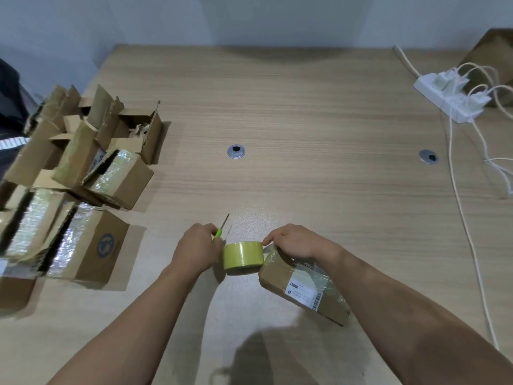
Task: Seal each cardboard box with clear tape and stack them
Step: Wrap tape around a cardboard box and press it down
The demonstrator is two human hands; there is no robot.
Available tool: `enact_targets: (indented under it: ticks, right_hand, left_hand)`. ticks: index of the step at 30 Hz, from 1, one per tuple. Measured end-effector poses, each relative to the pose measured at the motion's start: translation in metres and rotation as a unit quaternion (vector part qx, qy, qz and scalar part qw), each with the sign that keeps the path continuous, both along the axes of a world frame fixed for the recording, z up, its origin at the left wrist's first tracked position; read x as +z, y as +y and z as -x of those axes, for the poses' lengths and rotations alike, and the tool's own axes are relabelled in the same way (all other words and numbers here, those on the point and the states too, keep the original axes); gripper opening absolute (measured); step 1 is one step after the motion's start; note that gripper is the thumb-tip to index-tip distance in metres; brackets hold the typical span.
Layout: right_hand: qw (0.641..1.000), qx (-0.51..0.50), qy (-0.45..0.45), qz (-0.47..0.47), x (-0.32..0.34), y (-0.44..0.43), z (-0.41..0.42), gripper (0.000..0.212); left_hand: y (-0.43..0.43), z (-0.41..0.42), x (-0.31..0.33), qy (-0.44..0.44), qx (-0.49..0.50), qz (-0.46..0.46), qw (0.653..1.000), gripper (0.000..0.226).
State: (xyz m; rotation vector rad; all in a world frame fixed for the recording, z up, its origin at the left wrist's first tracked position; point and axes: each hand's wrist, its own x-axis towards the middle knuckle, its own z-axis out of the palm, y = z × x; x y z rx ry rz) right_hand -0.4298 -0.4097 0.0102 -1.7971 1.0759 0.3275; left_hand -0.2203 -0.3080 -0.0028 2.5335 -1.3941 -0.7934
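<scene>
My left hand (198,250) is curled round the green-handled scissors (219,232), blades pointing away from me, knuckles against the one tape roll (243,257). My right hand (294,241) grips the far end of the cardboard box (305,284) lying on the table (305,107) just right of the roll, its forefinger touching the roll's rim. Its palm hides the box's end. The pile of boxes (69,176) at left is blurred and cut off, so I cannot count it. Two cable grommets (236,152) sit farther back.

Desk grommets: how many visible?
2. One grommet sits central on the table; the second grommet lies right of it, beside the white cables. The box pile may hide others.
</scene>
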Motion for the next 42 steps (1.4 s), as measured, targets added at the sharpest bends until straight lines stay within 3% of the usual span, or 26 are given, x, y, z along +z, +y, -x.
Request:
enact_targets:
  ticks: [6,9,11,13,16,19,25,33,38,42]
  right_hand:
    - [1.0,0.024,0.003,0.01,-0.003,-0.001,0.0,0.046]
    - [1.0,0.028,0.002,0.01,-0.006,-0.001,0.0,0.045]
    - [1.0,0.022,-0.003,0.008,-0.008,-0.002,0.0,0.045]
    - [1.0,0.019,-0.005,0.007,-0.009,-0.001,-0.001,0.044]
    - [1.0,0.025,-0.004,0.017,-0.006,-0.001,-0.003,0.043]
    - [0.999,0.03,0.004,0.014,-0.001,-0.001,-0.002,0.042]
    - [1.0,0.016,-0.008,0.0,0.001,-0.003,0.001,0.034]
    - [1.0,0.003,-0.01,0.001,-0.011,-0.005,0.001,0.033]
    - [1.0,-0.015,-0.003,0.009,-0.024,-0.005,0.011,0.025]
    - [0.994,0.005,0.065,0.083,-0.03,0.002,0.008,0.017]
  left_hand:
    - [0.046,0.002,-0.051,-0.004,0.023,-0.09,0.996,0.015]
    - [0.045,0.004,-0.047,0.0,0.046,0.058,0.997,0.012]
    - [0.031,0.007,-0.03,0.032,-0.006,0.16,0.987,0.025]
    - [0.01,0.011,-0.012,0.091,-0.126,0.117,0.981,0.047]
    - [-0.013,0.018,-0.005,0.122,-0.242,-0.032,0.962,0.066]
    - [-0.023,0.027,-0.008,0.142,-0.252,-0.07,0.955,0.057]
    - [-0.024,0.031,-0.006,0.089,-0.307,-0.025,0.947,0.041]
    - [-0.015,0.029,-0.012,0.127,-0.23,0.04,0.964,0.016]
    - [0.0,0.023,-0.016,0.165,-0.163,0.051,0.971,0.013]
    - [0.006,0.016,-0.013,0.202,-0.061,0.081,0.974,0.019]
